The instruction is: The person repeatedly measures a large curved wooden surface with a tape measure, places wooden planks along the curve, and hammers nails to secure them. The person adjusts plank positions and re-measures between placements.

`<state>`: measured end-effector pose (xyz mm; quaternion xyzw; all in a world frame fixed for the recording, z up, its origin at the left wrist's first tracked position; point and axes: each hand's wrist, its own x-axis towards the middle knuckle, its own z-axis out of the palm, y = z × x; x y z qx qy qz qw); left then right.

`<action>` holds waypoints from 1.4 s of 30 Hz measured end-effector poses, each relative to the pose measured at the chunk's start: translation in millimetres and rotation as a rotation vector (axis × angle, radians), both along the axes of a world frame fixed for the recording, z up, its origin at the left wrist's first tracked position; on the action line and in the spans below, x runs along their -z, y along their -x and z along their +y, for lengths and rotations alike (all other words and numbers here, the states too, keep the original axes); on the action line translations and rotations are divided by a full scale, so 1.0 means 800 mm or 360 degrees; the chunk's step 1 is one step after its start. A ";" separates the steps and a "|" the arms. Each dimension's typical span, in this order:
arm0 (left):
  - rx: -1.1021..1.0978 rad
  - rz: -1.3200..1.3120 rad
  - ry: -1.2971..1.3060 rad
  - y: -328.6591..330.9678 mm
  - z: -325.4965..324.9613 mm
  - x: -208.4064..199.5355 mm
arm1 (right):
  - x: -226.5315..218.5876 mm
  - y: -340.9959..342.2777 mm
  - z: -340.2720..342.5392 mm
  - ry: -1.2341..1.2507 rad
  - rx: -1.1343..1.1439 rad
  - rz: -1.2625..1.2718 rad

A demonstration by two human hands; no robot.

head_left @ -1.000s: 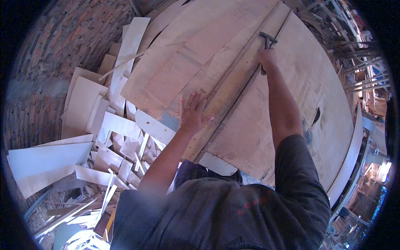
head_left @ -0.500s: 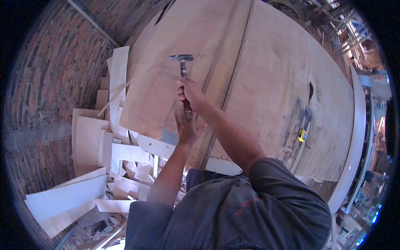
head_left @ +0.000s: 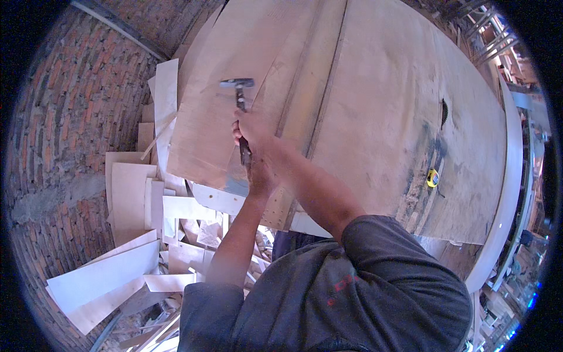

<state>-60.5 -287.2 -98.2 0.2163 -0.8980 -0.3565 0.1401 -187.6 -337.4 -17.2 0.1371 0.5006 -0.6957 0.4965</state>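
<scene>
Hammer: the hammer (head_left: 240, 101) is over the left part of the counter (head_left: 381, 105), between its left edge and the long strip (head_left: 302, 105) that runs away from the near edge; its head points away from the person, and looks slightly blurred; whether it touches the surface cannot be told.
Right hand: the right hand (head_left: 251, 125) has its fingers clamped on the handle below the head; that hold probably favours control, with a short length of handle left free ahead.
Left hand: the left hand (head_left: 262, 179) is by the lower end of the handle, near the counter's near edge; the right forearm partly covers it, so whether its fingers are apart, together or on something cannot be told; its place suggests steadying, though this is a guess.
Tape measure: the yellow-and-black tape measure (head_left: 432, 178) lies toward the near right corner, well apart from both hands, perhaps set there to be out of the way.
Saw blade: the toothed blade (head_left: 444, 113) stands up through the counter toward its right edge, presumably fixed there.
Offcuts: pale boards (head_left: 132, 199) lean and lie beyond the left edge, beside the brick wall (head_left: 70, 117); likely stacked there for support.
Writing: red lettering marks the dark shirt (head_left: 404, 276); any label on the tape measure is too small to tell.
</scene>
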 end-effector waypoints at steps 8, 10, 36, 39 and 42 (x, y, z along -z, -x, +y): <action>0.0080 -0.0288 0.0329 -0.001 0.008 -0.020 | 0.020 0.034 0.001 -0.0103 0.0653 0.0163; 0.0019 -0.0294 0.0301 -0.011 0.002 -0.013 | -0.021 0.022 0.023 -0.0056 0.0284 0.0232; -0.0067 -0.0327 0.0275 -0.012 0.005 -0.010 | -0.035 -0.052 0.373 -0.0792 -0.1236 0.2189; -0.0034 -0.0287 0.0280 -0.010 -0.001 0.002 | -0.014 -0.048 0.377 -0.0811 -0.1316 0.2120; -0.0018 -0.0300 0.0280 -0.017 -0.008 0.024 | -0.020 -0.052 0.349 -0.0815 -0.0927 0.1948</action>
